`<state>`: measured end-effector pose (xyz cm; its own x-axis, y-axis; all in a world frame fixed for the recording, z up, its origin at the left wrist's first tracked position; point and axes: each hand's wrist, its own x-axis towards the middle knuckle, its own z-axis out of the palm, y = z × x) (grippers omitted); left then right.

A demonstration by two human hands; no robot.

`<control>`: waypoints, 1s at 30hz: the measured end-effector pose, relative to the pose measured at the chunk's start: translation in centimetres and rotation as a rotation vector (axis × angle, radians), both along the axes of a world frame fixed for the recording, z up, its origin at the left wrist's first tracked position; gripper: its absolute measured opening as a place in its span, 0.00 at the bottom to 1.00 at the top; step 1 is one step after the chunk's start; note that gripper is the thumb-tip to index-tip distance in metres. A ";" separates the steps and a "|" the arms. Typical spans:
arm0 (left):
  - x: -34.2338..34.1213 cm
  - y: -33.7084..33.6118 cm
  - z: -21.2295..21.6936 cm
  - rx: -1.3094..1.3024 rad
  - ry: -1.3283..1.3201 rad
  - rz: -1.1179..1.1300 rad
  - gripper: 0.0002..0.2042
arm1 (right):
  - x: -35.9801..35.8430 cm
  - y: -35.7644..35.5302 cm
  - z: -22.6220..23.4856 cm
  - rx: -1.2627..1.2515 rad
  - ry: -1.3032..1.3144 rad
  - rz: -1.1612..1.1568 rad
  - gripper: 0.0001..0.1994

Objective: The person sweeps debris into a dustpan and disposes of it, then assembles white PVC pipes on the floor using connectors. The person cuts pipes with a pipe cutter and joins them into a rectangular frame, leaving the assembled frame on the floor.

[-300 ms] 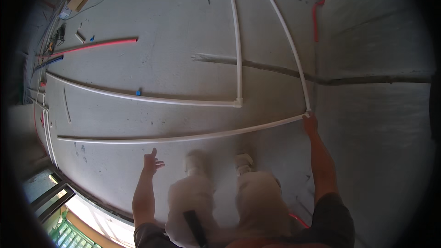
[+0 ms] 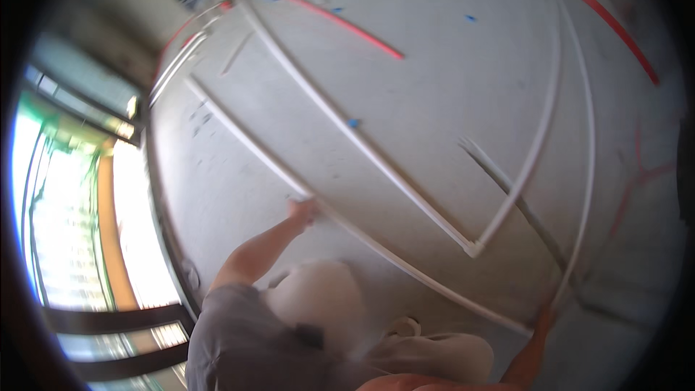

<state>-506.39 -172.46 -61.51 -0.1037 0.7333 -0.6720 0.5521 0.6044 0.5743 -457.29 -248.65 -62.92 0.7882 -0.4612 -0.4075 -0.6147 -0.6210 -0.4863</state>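
Observation:
A long white pipe [image 2: 376,239] runs slantwise before me and meets a second white pipe [image 2: 589,137] in a corner at the lower right. My left hand [image 2: 302,210] is closed on the long pipe about midway along it. At the corner, my right hand [image 2: 543,316] grips the pipe end; blur and the hand itself hide the joint. Beyond lies another pair of white pipes [image 2: 347,127], joined by a white elbow fitting [image 2: 472,249], with neither hand touching it.
A red pipe [image 2: 340,20] and small blue pieces [image 2: 353,123] lie on the grey floor. A dark groove [image 2: 521,206] crosses the floor under the pipes. At the left is a bright window [image 2: 69,195]. Another red pipe [image 2: 601,18] runs along the far right.
My view has swung left and I have bent lower. My left hand, open and apart from the pipe before, is now closed on it. The right hand stays at the corner.

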 end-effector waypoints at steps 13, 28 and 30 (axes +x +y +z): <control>1.5 2.5 8.9 0.477 -0.431 0.612 0.06 | -7.9 -2.1 -4.8 -0.017 -0.476 0.384 0.17; -3.3 14.1 7.4 0.308 -0.791 0.372 0.08 | -19.5 21.2 3.1 -0.099 -0.492 0.741 0.25; -3.5 14.6 6.8 0.302 -0.822 0.375 0.10 | -20.6 22.1 3.5 -0.127 -0.474 0.769 0.27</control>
<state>-509.90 -157.86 -54.68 0.0530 0.9029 -0.4265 -0.2941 0.4223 0.8574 -477.90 -226.57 -59.45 0.9687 0.2419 0.0551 0.2379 -0.8429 -0.4826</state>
